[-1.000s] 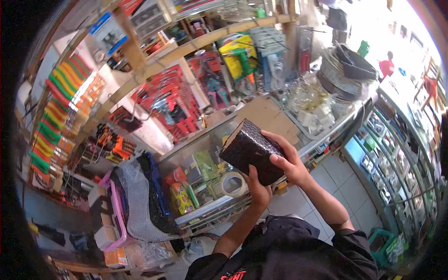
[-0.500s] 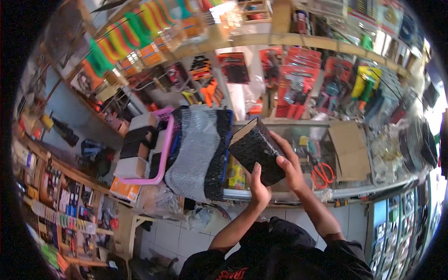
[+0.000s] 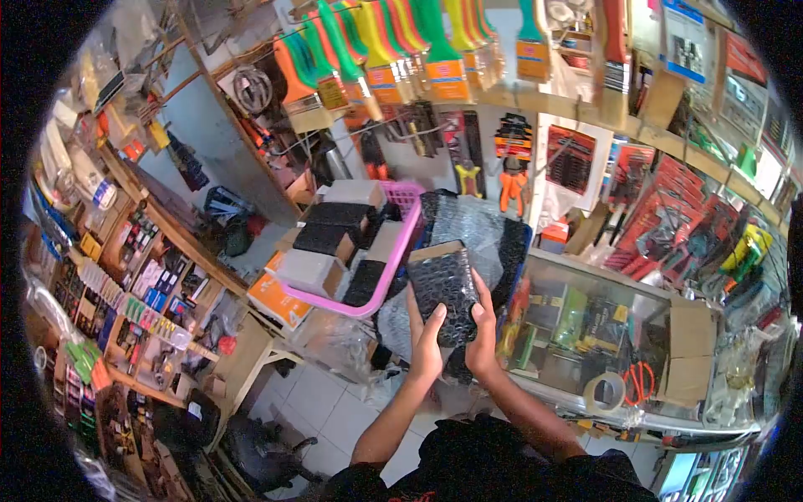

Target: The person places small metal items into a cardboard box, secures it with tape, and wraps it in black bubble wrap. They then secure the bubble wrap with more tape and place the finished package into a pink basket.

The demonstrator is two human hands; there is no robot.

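Between my two hands is a box wrapped in black bubble wrap (image 3: pixel 443 289), with a bare brown edge at its top. My left hand (image 3: pixel 425 339) grips its left side, thumb on the near face. On the right side my right hand (image 3: pixel 481 335) holds it the same way. Beneath and behind the box lies a sheet of clear bubble wrap (image 3: pixel 473 219) over a dark pile. Just to the left stands a pink plastic basket (image 3: pixel 400 259) with several white and black-wrapped boxes (image 3: pixel 335 226) in it.
To the right is a glass display counter (image 3: pixel 585 272) bearing orange-handled scissors (image 3: pixel 639 383), a tape roll (image 3: pixel 605 391) and flat cardboard (image 3: pixel 691 351). Paint brushes (image 3: pixel 443 67) hang overhead. An orange box (image 3: pixel 284 293) sits under the basket's left side. Stocked shelves (image 3: pixel 142 284) stand at far left.
The wrapped box has moved left, from over the glass counter to in front of the clear bubble wrap, and is turned more upright. Both hands still hold it. The view has swung left.
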